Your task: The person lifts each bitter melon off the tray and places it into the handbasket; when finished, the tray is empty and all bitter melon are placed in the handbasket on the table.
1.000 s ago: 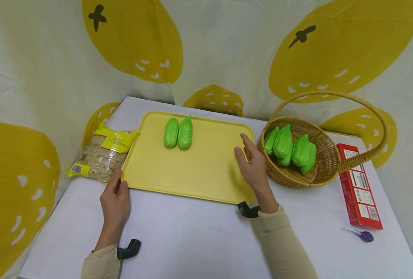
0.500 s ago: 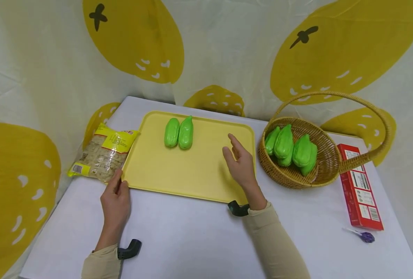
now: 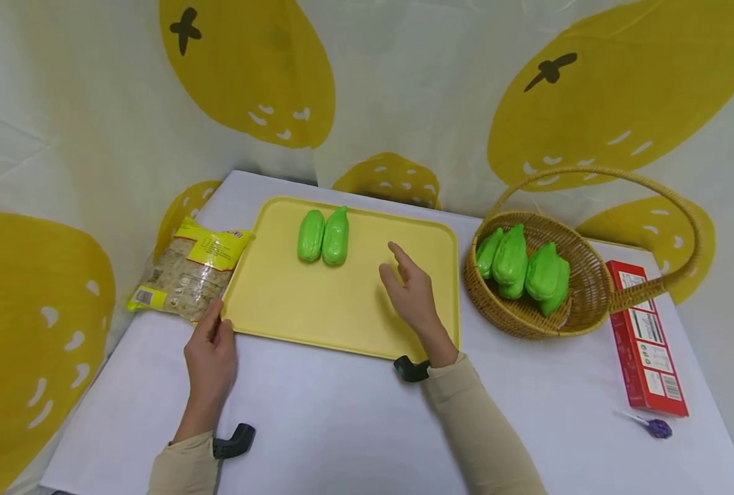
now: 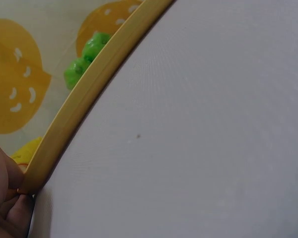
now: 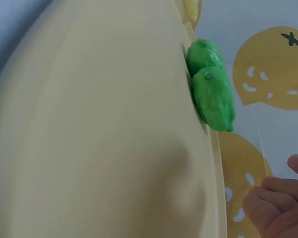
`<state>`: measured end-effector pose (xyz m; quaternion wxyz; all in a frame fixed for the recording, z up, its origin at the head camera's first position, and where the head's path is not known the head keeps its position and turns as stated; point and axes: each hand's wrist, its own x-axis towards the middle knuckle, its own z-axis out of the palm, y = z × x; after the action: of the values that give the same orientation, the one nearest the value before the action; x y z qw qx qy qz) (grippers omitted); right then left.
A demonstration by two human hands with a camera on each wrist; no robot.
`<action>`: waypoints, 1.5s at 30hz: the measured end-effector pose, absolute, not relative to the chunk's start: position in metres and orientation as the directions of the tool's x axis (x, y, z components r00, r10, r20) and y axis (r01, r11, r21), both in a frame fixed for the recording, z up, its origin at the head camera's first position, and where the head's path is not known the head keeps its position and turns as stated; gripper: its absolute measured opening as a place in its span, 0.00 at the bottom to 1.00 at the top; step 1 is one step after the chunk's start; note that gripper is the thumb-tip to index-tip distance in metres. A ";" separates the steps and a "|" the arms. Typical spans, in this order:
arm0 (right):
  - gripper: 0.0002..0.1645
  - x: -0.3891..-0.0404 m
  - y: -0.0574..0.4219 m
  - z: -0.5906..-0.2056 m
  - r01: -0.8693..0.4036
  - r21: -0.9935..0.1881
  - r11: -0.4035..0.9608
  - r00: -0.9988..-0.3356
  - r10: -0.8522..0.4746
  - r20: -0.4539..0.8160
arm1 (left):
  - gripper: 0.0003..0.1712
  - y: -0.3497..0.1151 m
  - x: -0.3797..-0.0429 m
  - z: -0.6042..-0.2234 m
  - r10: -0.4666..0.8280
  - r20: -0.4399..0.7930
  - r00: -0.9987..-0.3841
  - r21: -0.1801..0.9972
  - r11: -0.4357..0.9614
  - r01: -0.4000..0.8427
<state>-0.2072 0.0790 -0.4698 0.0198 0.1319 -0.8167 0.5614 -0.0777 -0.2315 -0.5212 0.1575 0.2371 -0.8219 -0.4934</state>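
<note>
My left hand (image 3: pixel 210 357) holds the near left corner of a yellow tray (image 3: pixel 292 309). In the left wrist view, the tray's corner lies between its fingers and thumb (image 4: pixel 21 213). Two glossy green papaya-like fruits (image 3: pixel 336 237) lie side by side toward the back of the tray. Over the tray's right half hovers my right hand (image 3: pixel 411 295), fingers and thumb spread apart, holding nothing. The right wrist view has this hand's fingers (image 5: pixel 278 198) at the lower right, away from the fruits (image 5: pixel 213 99).
A clear and yellow packaged bag (image 3: pixel 187 271) sits against the tray's left side. Right of the tray stands a handled wicker basket (image 3: pixel 583 275) with several similar green fruits. Beyond it are a red box (image 3: pixel 633 364) and a purple lollipop (image 3: pixel 657 429). A patterned curtain (image 3: pixel 367 89) hangs behind.
My right hand has moved left, from beside the basket to farther over the tray. My left hand has stayed at the tray's corner. The whole head view has shifted slightly.
</note>
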 end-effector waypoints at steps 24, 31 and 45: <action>0.33 -0.230 0.037 -0.480 -0.134 -0.958 0.253 -0.973 -0.218 0.079 | 0.26 -0.232 -0.077 -0.521 -0.537 0.017 -0.844 0.892 0.390 -0.230; 0.35 -0.237 0.027 -0.484 -0.113 -0.960 0.257 -0.970 -0.237 0.050 | 0.26 -0.232 -0.078 -0.522 -0.539 0.037 -0.842 0.893 0.396 -0.214; 0.47 -0.246 0.006 -0.491 -0.105 -0.931 0.350 -0.967 -0.254 0.014 | 0.27 -0.232 -0.079 -0.520 -0.533 0.053 -0.845 0.889 0.410 -0.202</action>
<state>-0.2456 0.0061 -0.4906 -0.0665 0.1098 -0.8188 0.5595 -0.0790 -0.2320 -0.5204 0.1668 0.2233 -0.8229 -0.4952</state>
